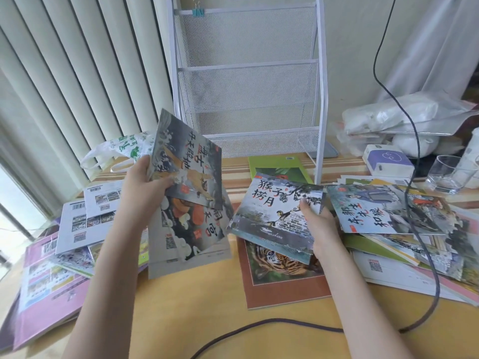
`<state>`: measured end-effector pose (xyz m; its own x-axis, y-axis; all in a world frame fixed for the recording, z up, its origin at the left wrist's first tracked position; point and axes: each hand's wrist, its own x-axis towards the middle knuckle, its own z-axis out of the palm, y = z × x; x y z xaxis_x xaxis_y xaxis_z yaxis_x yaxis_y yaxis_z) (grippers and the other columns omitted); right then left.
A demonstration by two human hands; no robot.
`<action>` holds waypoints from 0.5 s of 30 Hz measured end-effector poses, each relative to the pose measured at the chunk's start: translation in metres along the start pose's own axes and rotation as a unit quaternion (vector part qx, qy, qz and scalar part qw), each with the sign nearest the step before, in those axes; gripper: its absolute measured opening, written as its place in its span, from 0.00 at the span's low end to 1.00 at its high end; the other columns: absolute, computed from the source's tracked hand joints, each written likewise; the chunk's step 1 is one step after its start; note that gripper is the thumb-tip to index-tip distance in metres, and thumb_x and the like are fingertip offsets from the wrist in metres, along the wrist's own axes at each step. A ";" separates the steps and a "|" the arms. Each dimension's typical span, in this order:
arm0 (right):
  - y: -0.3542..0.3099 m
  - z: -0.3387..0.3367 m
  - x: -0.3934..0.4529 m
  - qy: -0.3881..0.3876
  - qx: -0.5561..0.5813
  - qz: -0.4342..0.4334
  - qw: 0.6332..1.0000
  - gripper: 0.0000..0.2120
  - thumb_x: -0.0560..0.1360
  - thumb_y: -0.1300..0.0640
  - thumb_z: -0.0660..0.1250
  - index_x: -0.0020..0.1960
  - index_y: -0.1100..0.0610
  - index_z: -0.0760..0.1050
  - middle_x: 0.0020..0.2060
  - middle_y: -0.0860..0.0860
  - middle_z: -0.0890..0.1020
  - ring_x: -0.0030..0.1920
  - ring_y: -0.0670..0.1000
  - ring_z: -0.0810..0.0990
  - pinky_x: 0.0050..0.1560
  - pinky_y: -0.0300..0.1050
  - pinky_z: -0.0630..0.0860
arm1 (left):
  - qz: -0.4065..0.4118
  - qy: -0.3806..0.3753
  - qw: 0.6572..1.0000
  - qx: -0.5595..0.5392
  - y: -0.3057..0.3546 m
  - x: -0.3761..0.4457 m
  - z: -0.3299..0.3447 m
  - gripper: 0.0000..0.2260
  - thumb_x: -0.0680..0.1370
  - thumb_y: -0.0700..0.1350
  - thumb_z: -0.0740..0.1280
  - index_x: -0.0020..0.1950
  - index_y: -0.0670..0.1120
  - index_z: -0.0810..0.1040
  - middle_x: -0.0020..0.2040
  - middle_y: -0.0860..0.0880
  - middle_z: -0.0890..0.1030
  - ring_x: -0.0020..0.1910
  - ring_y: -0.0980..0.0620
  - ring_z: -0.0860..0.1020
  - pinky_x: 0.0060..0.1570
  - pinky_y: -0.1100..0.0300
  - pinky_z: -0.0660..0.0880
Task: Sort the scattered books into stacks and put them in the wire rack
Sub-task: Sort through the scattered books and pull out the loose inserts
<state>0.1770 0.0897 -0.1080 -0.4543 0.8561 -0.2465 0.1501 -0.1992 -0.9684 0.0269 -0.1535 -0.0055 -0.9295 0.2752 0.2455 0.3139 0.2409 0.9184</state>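
Books here are thin paperback picture books, light and floppy, with glossy covers that I judge will slide over one another, so each bundle wants squaring up and a firm pinch across its whole thickness near a spine or long edge, not at a loose corner. The left hand (145, 182) holds a fanned bundle (189, 193) upright above the middle of the tabletop (207, 301), thumb curled over the front cover and fingers behind; the sheets splay at the bottom, so the hold looks none too tidy. The right hand (318, 224) pinches the near right edge of the monkey book (277, 211), thumb on top, fingers hidden beneath, lifting it with at least one more book off the tiger book (280, 265) that lies flat. More books are strewn along the left edge (64, 244) and the right edge (404, 237). The rack (248, 81) stands at the far edge, its mesh pockets showing no books; a cable (259, 323) crosses the near edge and could snag a sagging stack
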 end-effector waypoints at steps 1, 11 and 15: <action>0.001 0.002 -0.001 -0.012 -0.020 -0.015 1.000 0.28 0.77 0.45 0.64 0.72 0.55 0.62 0.70 0.52 0.68 0.69 0.56 0.66 0.61 0.54 0.67 | 0.016 0.006 1.000 0.011 0.005 -0.001 -0.007 0.08 0.76 0.37 0.67 0.48 0.50 0.73 0.44 0.51 0.81 0.42 0.47 0.81 0.40 0.50 0.79; 0.003 0.014 -0.017 -0.020 -0.200 -0.201 0.959 0.28 0.80 0.52 0.60 0.76 0.58 0.54 0.71 0.56 0.65 0.71 0.57 0.64 0.64 0.52 0.68 | -0.048 -0.006 0.971 -0.233 0.007 0.004 -0.001 0.10 0.75 0.35 0.68 0.47 0.50 0.76 0.45 0.49 0.83 0.38 0.51 0.83 0.39 0.55 0.81; 0.006 0.018 -0.018 0.015 -0.227 -0.341 0.912 0.19 0.80 0.51 0.56 0.53 0.65 0.78 0.56 0.54 0.77 0.59 0.44 0.74 0.62 0.46 0.69 | -0.089 -0.013 0.954 -0.285 -0.018 -0.003 0.033 0.09 0.75 0.34 0.68 0.51 0.46 0.76 0.39 0.50 0.84 0.35 0.53 0.83 0.34 0.58 0.80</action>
<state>0.1706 0.0648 -0.1100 -0.5541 0.7211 0.4158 0.1929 0.5972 -0.7786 0.0308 -0.1281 -0.0329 -0.9510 0.3017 0.0680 -0.0128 -0.2580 0.9661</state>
